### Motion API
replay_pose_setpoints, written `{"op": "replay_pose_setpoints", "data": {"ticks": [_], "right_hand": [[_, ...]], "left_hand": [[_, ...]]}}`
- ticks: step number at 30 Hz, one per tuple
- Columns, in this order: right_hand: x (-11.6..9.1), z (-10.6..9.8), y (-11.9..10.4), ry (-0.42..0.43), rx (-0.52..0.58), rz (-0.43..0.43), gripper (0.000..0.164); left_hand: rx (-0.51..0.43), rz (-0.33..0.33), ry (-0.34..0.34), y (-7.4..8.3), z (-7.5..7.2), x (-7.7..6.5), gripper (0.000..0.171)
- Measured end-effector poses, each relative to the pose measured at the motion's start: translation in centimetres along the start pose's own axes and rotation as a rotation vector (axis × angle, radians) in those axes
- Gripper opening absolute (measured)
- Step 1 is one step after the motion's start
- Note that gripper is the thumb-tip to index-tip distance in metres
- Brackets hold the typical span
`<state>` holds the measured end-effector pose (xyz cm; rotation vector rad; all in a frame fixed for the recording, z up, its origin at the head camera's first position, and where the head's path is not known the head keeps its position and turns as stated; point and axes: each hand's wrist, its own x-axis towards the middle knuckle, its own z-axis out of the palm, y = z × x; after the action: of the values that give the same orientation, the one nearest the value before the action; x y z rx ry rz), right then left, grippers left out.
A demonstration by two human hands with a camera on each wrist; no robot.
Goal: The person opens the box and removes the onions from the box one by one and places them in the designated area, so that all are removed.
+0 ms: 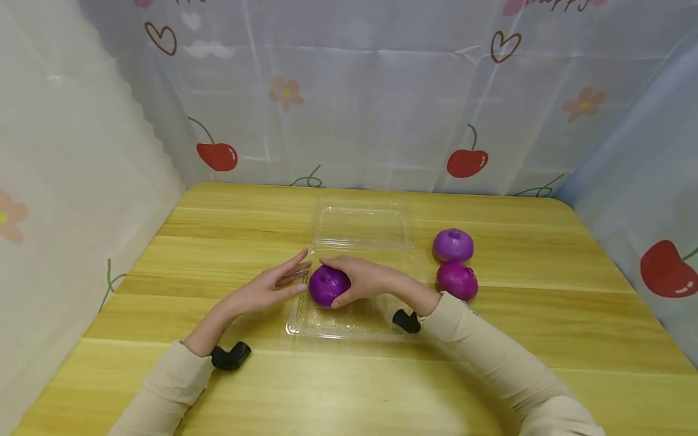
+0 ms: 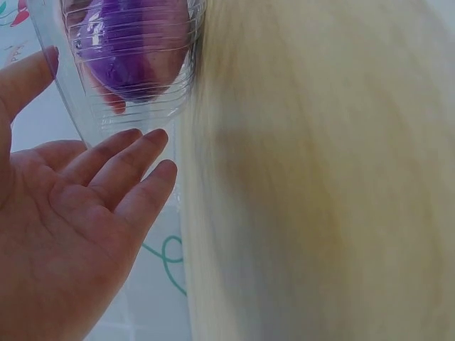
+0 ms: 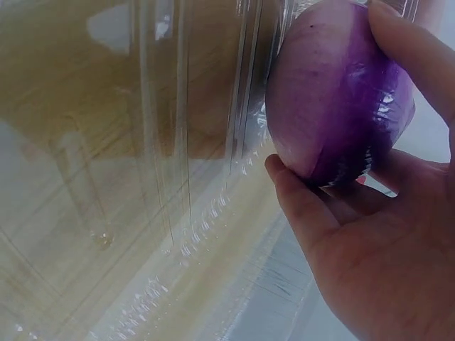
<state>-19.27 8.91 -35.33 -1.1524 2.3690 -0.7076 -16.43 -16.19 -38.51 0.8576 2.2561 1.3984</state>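
Note:
A purple onion (image 1: 328, 286) is in the left part of a clear plastic clamshell box (image 1: 349, 327), whose lid (image 1: 362, 225) lies folded back behind it. My right hand (image 1: 366, 280) grips this onion from its right side, thumb and fingers spread around it, as the right wrist view shows with the onion (image 3: 334, 92) against the box wall. At the box's left wall is my left hand (image 1: 272, 286), its fingers extended and fingertips touching or very near the plastic. In the left wrist view that hand (image 2: 85, 192) holds nothing, and the onion (image 2: 131, 50) shows through the ribbed wall.
Two more purple onions, a lighter one (image 1: 453, 245) behind a redder one (image 1: 457, 280), sit right of the box on the wooden table (image 1: 327, 387). Printed curtains (image 1: 349, 121) hang around the back and sides. A black wrist mount (image 1: 231, 356) is on the left forearm.

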Motion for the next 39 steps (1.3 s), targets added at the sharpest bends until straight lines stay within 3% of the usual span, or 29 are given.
{"op": "replay_pose_setpoints", "data": {"ticks": [19,29,39], "right_hand": [[-2.1,-1.5,-0.7,0.093,0.018,-0.02,0.085],[-5.6,-3.7,-2.0,0.177,0.032,-0.012,0.085],[-9.8,-4.9,-0.6,0.289,0.053,0.062,0.086]], "left_hand": [[0.021,0.0,-0.006,0.2,0.1,0.1,0.07],[0.044,-0.012,0.008,0.1,-0.1,0.0,0.071],[0.022,0.006,-0.004,0.2,-0.2,0.0,0.071]]}}
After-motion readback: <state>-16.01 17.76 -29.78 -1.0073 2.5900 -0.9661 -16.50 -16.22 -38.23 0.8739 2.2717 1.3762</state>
